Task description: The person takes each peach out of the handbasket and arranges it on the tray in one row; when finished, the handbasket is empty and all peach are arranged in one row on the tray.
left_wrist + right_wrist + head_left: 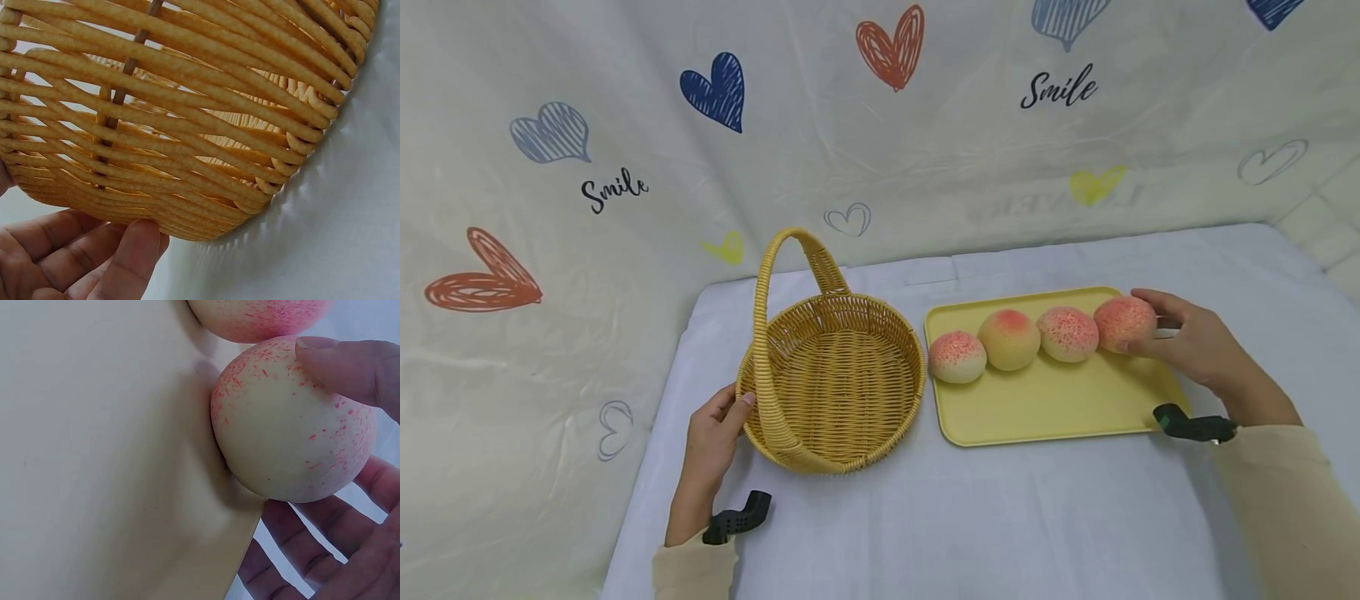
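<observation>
A woven wicker basket [842, 392] with a tall arched handle stands on the left of the table. My left hand [711, 437] grips its left side, thumb at the rim; in the left wrist view its fingers [134, 250] lie against the weave. Several peaches form a row along the back of a yellow tray [1045, 408]. Around the rightmost peach [1123, 323], my right hand [1206, 350] curls its thumb and fingers. That peach [281, 425] sits at the tray's edge in the right wrist view, touching its neighbour [262, 315].
A white cloth covers the table [1000, 517]. Behind it hangs a pale curtain [925, 150] printed with hearts and words. Basket and tray stand side by side with a narrow gap. The handle [765, 333] arches above the basket's left part.
</observation>
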`<state>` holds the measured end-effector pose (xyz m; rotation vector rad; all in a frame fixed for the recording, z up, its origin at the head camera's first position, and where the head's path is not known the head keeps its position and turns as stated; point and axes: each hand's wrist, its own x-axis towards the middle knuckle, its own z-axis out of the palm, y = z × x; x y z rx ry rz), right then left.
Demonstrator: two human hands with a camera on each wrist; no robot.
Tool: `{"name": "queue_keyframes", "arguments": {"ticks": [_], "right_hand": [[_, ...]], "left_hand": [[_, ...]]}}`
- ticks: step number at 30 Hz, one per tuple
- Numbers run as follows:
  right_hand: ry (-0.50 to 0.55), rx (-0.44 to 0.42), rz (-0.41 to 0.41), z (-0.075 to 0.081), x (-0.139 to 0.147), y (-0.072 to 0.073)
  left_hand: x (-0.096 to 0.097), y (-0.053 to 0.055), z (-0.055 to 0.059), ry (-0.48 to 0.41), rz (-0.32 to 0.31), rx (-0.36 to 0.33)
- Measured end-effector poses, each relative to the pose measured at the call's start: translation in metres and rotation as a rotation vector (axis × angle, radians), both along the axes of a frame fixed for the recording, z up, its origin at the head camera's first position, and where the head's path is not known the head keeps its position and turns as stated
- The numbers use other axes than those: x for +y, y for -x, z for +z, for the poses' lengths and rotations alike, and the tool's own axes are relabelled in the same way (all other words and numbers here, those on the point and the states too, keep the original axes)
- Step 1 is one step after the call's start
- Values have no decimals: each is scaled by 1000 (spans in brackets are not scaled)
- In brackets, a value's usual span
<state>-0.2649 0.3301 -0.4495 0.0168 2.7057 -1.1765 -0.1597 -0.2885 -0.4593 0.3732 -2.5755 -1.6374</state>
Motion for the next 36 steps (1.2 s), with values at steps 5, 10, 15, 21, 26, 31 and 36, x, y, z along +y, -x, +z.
{"name": "queue_keyframes", "arguments": {"ticks": [5, 10, 15, 21, 26, 31, 36], "right_hand": [[1, 5, 2, 1, -1, -1], [7, 14, 12, 2, 0, -2], [3, 8, 19, 1, 1, -2], [13, 6, 22, -1, 2, -2], [42, 6, 17, -1, 2, -4], [57, -23, 6, 5, -1, -6], [67, -21, 26, 4, -2, -9]], "left_hand": [[1, 1, 0, 10, 4, -6], [1, 2, 1, 1, -3, -2], [2, 2, 1, -9, -5, 10], [2, 2, 1, -1, -6, 18], [1, 3, 0, 5, -23, 34], [-1, 2, 2, 23, -56, 46], [-1, 2, 3, 1, -94, 86]]}}
